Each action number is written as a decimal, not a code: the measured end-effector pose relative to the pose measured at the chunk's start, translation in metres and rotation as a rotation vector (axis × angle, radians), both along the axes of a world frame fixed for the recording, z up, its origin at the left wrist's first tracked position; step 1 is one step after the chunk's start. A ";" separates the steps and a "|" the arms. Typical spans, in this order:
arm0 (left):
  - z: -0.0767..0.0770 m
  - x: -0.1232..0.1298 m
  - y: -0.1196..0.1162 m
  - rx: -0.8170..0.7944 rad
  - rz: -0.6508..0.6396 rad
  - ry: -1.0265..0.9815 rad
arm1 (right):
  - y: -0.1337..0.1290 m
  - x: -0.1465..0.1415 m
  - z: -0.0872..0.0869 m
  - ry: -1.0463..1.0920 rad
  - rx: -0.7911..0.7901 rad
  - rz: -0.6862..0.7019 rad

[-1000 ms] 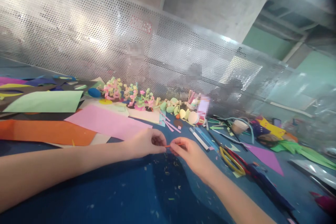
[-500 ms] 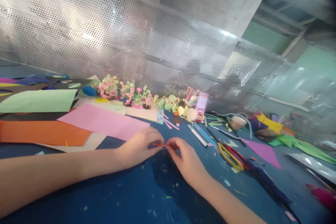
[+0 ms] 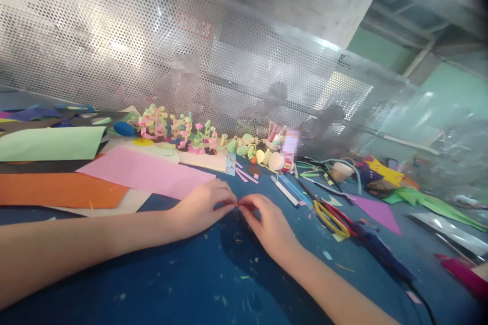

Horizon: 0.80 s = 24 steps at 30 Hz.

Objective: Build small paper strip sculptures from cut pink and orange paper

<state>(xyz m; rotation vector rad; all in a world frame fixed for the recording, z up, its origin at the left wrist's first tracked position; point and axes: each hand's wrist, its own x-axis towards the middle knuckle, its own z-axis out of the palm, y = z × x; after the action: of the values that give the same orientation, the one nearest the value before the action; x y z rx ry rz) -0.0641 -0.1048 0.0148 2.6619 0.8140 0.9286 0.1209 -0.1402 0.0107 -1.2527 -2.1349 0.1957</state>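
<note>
Fingertips of my left hand (image 3: 202, 209) and my right hand (image 3: 271, 227) meet above the blue tabletop (image 3: 190, 284). Both pinch a thin red strip (image 3: 237, 205), which shows only as a short bit between them; the rest is hidden by the fingers. Its material is too small to make out. Beside my left hand lies a pink sheet (image 3: 145, 170). To the right of my right hand are scissors with yellow handles (image 3: 331, 219) and another tool with red handles (image 3: 345, 219).
Orange (image 3: 57, 190) and light green (image 3: 49, 143) sheets lie at left. Small paper plants (image 3: 152, 124) line the back before a perforated metal screen (image 3: 114, 35). A dark blue tool with a black cable (image 3: 385, 251), a purple sheet (image 3: 377, 213) and a paper cup (image 3: 342, 171) stand right.
My fingertips have come closer together, so less of the red strip shows between them. The whole view has shifted slightly. More of a magenta object shows at the lower right.
</note>
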 end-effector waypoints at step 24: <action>-0.001 0.001 0.003 -0.101 0.004 -0.096 | -0.001 -0.003 0.006 0.034 0.037 0.027</action>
<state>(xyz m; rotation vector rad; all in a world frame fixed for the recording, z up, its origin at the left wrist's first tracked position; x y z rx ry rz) -0.0627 -0.1021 0.0139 2.5101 0.8223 0.9812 0.1181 -0.1414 0.0172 -1.1918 -2.1185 0.1872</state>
